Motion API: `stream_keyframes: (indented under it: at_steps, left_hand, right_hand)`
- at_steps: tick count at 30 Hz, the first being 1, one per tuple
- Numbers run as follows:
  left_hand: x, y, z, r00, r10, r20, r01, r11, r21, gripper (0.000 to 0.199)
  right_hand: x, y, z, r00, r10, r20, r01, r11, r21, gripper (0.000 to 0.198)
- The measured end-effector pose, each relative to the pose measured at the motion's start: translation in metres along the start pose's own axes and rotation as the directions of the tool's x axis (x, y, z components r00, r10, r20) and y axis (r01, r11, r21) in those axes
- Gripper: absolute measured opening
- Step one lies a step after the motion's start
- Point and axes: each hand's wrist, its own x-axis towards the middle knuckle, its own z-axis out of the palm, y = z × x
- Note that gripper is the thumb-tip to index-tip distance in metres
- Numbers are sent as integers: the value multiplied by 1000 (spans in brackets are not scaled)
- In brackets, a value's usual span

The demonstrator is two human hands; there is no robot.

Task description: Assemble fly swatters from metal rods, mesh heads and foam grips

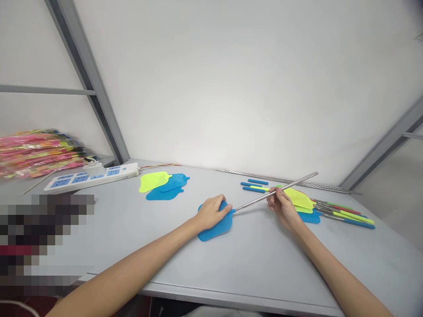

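Far left: clear plastic bags, stacked, pink and yellow contents, too blurred to count. Grey table against white wall; white power strip at left, one plug in it. Mid-table, left hand grasps one blue swatter head, thumb by its neck. Right hand: fingers clenched round one steel rod, slanted, lower end meeting that neck. Loose heads, left: one yellow, two blue. Tubes beyond right hand: three blue, one yellow. Swatters piled right, overlapping; count unclear.
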Motion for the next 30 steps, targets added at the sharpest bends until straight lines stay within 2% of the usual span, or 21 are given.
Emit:
stream_keyframes:
  at_steps: [10, 17, 23, 27, 30]
  left_hand:
    - [0, -6, 2, 997, -72, 18, 71, 996, 62, 34]
    - [-1, -10, -1, 994, -90, 68, 90, 996, 5, 28]
    - [1, -7, -6, 983, -134, 125, 144, 986, -81, 27]
    - [2, -7, -10, 987, -126, 104, 143, 972, -186, 28]
    - [2, -7, -10, 986, -135, 100, 153, 967, -203, 28]
  right_hand:
    - [-1, -3, -4, 994, 68, 90, -59, 993, -107, 25]
    - [-5, -12, -5, 957, 208, 201, -169, 966, -193, 22]
    - [-3, -14, -7, 954, 179, 242, -131, 971, -202, 22]
    - [-3, -10, -8, 957, 158, 245, -106, 971, -213, 25]
    - [-4, -7, -6, 954, 152, 259, -90, 968, -236, 25]
